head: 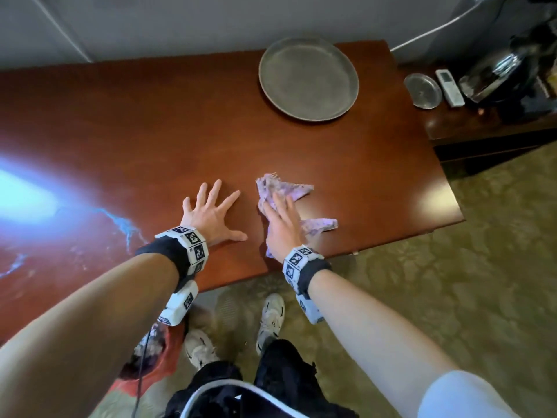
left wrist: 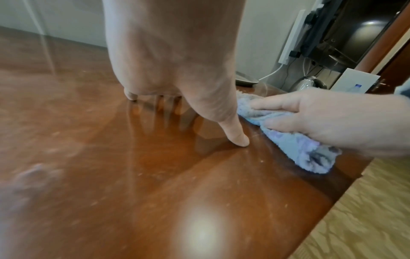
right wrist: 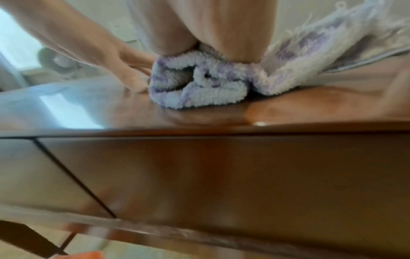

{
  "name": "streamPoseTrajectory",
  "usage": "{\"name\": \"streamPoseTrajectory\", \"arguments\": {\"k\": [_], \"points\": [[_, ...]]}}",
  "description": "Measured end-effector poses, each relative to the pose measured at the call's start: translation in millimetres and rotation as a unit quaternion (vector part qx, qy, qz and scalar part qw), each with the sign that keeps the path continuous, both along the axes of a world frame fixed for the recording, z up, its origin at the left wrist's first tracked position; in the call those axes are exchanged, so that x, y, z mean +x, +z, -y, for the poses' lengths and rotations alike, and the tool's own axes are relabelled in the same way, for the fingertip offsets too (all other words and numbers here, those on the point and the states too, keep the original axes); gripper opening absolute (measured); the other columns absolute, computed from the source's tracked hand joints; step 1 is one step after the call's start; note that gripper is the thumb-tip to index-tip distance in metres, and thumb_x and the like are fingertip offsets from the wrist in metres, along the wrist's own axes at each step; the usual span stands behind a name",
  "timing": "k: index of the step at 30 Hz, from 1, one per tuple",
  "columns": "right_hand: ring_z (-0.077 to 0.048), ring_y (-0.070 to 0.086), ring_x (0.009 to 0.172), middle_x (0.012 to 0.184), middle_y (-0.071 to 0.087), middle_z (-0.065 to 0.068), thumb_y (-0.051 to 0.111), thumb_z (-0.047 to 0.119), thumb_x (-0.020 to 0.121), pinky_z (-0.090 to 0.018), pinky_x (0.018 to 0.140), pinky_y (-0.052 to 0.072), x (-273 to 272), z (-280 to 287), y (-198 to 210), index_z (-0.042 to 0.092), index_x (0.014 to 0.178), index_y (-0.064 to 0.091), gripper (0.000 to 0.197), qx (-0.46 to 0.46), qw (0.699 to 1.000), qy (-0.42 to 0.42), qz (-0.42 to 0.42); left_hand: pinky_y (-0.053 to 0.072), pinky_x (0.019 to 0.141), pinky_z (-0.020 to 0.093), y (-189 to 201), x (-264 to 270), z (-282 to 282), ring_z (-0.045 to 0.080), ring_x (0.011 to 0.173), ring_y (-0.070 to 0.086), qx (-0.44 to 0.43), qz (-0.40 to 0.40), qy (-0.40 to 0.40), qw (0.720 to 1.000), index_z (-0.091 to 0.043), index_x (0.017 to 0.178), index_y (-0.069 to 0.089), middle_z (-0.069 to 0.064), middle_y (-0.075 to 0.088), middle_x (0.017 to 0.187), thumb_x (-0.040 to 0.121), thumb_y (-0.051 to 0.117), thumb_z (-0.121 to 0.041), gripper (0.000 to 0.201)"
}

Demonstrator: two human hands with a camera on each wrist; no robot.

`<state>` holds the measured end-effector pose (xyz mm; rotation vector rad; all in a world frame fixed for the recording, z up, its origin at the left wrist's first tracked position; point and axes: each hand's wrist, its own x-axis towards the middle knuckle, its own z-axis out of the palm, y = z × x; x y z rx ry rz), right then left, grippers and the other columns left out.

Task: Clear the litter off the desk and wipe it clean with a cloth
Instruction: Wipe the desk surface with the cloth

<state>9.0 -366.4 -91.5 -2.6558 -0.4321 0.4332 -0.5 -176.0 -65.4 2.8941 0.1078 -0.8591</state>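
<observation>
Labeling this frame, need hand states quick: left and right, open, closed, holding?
Left hand: open, fingers spread, flat on the desk, holding nothing.
Right hand: open, straight fingers pressing the cloth onto the desk.

Pale wall (head: 150,22), patterned olive carpet (head: 452,282), dark side cabinet (head: 470,128) at right

We noted a reddish-brown desk (head: 180,131), a lilac-and-white mottled cloth (head: 289,188), a grey plate (head: 307,76) and olive floral carpet (head: 452,282).
</observation>
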Motion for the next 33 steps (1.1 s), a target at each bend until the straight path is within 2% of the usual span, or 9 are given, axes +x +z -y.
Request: {"name": "streamPoseTrajectory", "arguments": {"k": [2,5,8,10,12,17,24,29,33], "points": [[-0.026,-0.001,0.149,0.163,0.006,-0.001,0.048,-0.008,0.086,-0.039,0.12,0.014,-0.4,-13.1,3.3,0.017,0.152,0.029,0.073,0.01,0.999,0.031,-0.019,0.006,0.119,0.058,-1.0,-8.3,-11.5,0.025,0.151,-0.016,0.0,0.0,0.003,1.0,-0.049,0.152,-0.007,-0.004,-0.021,0.163,0.07,0.053,-0.086,0.109],[-0.028,0.007,0.147,0.162,0.011,-0.002,0.05,-0.011,0.077,-0.036,0.118,0.019,23.1,9.1,8.0,0.019,0.152,0.028,0.084,0.012,1.0,0.004,0.025,0.001,0.118,0.06,-1.6,-12.8,-18.3,0.024,0.15,-0.019,0.001,-0.013,0.001,1.0,-0.05,0.151,-0.01,-0.006,-0.023,0.162,0.071,0.05,-0.087,0.107],[-0.03,0.008,0.147,0.162,0.011,-0.005,0.059,-0.005,0.079,-0.043,0.12,0.014,55.6,54.0,13.8,0.022,0.151,0.026,0.084,-0.07,0.995,-0.059,0.036,-0.001,0.117,0.062,-1.3,-15.1,-17.0,0.025,0.15,-0.02,0.0,-0.017,0.006,1.0,-0.048,0.151,-0.011,-0.004,-0.024,0.162,0.073,0.048,-0.087,0.105],[-0.031,0.011,0.145,0.16,0.011,-0.008,0.067,0.004,0.079,-0.048,0.117,0.017,66.5,75.5,17.6,0.023,0.152,0.023,0.087,-0.152,0.987,-0.059,0.016,-0.001,0.117,0.063,-0.2,-16.3,-16.9,0.027,0.15,-0.02,0.001,-0.014,0.001,1.0,-0.047,0.153,-0.01,-0.002,-0.024,0.162,0.076,0.047,-0.085,0.103],[-0.031,0.011,0.145,0.161,0.01,-0.007,0.064,0.004,0.081,-0.052,0.117,0.016,62.9,75.9,14.5,0.024,0.152,0.023,0.084,-0.177,0.983,-0.054,0.006,-0.002,0.117,0.064,1.8,-18.5,-20.8,0.029,0.15,-0.019,-0.002,-0.005,-0.002,1.0,-0.045,0.154,-0.007,0.002,-0.022,0.163,0.077,0.048,-0.083,0.102],[-0.03,0.01,0.147,0.161,0.011,-0.004,0.046,-0.009,0.081,-0.049,0.119,0.016,31.1,26.6,1.6,0.022,0.147,0.037,0.074,-0.101,0.991,-0.086,0.03,-0.002,0.117,0.063,3.4,-38.9,-55.0,0.031,0.149,-0.019,-0.011,0.024,0.025,0.999,-0.045,0.154,-0.002,0.005,-0.024,0.162,0.075,0.053,-0.082,0.103],[-0.028,0.009,0.147,0.161,0.014,-0.005,0.054,-0.007,0.082,-0.042,0.12,0.016,-17.2,-32.8,-8.0,0.016,0.148,0.037,0.072,-0.097,0.992,-0.051,0.069,-0.002,0.116,0.064,5.9,-82.4,-131.5,0.032,0.149,-0.022,0.0,0.029,0.077,0.997,-0.048,0.152,-0.004,0.006,-0.028,0.16,0.063,0.063,-0.084,0.117],[-0.03,0.008,0.147,0.161,0.015,-0.004,0.051,-0.005,0.082,-0.043,0.118,0.018,-53.1,-91.5,-9.8,0.017,0.149,0.033,0.072,-0.097,0.99,-0.069,0.074,0.0,0.116,0.064,7.8,-115.6,-179.1,0.031,0.148,-0.022,0.006,0.018,0.107,0.994,-0.047,0.152,-0.008,0.007,-0.029,0.16,0.06,0.07,-0.079,0.125],[-0.029,0.003,0.148,0.162,0.01,-0.003,0.047,-0.005,0.082,-0.041,0.12,0.009,-84.5,-151.6,-7.7,0.02,0.15,0.032,0.074,-0.068,0.995,-0.052,0.053,0.0,0.115,0.065,8.8,-141.6,-206.0,0.033,0.148,-0.023,0.023,0.001,0.126,0.992,-0.046,0.151,-0.014,0.009,-0.031,0.159,0.06,0.072,-0.077,0.129]]}}
